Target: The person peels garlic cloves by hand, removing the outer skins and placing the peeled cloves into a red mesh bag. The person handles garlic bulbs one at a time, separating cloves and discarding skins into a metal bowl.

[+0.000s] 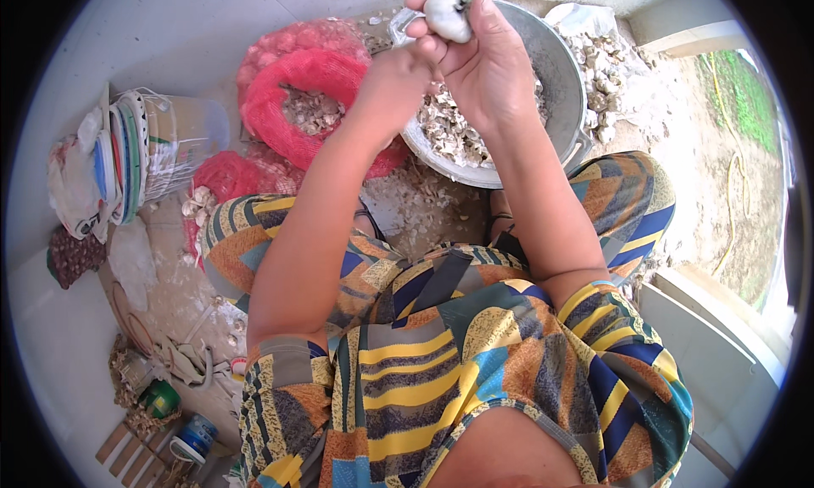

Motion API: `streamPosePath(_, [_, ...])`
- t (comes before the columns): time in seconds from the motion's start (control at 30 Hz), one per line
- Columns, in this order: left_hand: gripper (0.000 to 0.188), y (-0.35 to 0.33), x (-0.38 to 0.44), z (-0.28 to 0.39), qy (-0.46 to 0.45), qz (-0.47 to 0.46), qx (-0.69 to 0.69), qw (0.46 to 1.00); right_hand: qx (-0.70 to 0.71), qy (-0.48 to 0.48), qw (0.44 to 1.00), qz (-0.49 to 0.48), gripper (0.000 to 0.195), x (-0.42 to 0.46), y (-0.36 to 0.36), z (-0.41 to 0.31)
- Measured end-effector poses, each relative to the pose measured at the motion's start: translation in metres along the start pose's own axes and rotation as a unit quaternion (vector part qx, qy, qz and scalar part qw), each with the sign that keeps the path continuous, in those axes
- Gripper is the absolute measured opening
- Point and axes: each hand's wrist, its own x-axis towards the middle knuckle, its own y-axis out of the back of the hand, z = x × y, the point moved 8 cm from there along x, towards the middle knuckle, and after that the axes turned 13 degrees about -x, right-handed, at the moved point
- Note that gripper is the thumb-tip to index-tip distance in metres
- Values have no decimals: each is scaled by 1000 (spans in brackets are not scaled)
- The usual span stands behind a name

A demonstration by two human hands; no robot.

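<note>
A whitish garlic bulb (pixel 450 16) with a dark stem end sits in my right hand (pixel 489 68), pinched between thumb and fingers. Close beside the right palm is my left hand (pixel 400 78), blurred and seen from its back. Its fingertips are partly hidden, so whether it holds anything does not show. Both hands are over a large metal basin (pixel 563 62) with garlic skins (pixel 451 132) inside. Left of the basin, a red mesh sack (pixel 267 100) stands with its mouth rolled down around more garlic pieces and skins.
Garlic bulbs (pixel 598 74) lie on white plastic to the right of the basin. A clear bucket with stacked lids (pixel 184 132) rests on its side at the left. Loose bulbs (pixel 200 202) lie near my left knee. A slatted wooden rack (pixel 130 450) is at lower left.
</note>
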Motion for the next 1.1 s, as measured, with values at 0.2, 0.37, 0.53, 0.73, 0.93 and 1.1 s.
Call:
streamPosePath(0.2, [40,23,-25,53,-115,-19,-322,939,-74,-104,988,92,45,-4,-37,0])
streamPosePath(0.37, [42,36,-43,64,-166,-13,-145,975,-300,-19,953,19,39,-7,-47,10])
streamPosePath(0.53, [37,45,-58,71,-153,-27,-165,974,-236,-96,964,-75,45,-15,-54,34])
streamPosePath(0.73, [33,64,-81,72,-204,69,-165,962,-352,-78,933,4,46,-18,-70,39])
streamPosePath(0.93, [23,103,-104,80,-244,140,-135,950,-311,-115,943,24,33,-18,-68,62])
streamPosePath(1.1, [31,116,-116,73,-239,162,-195,937,-310,-144,940,10,29,-23,-76,82])
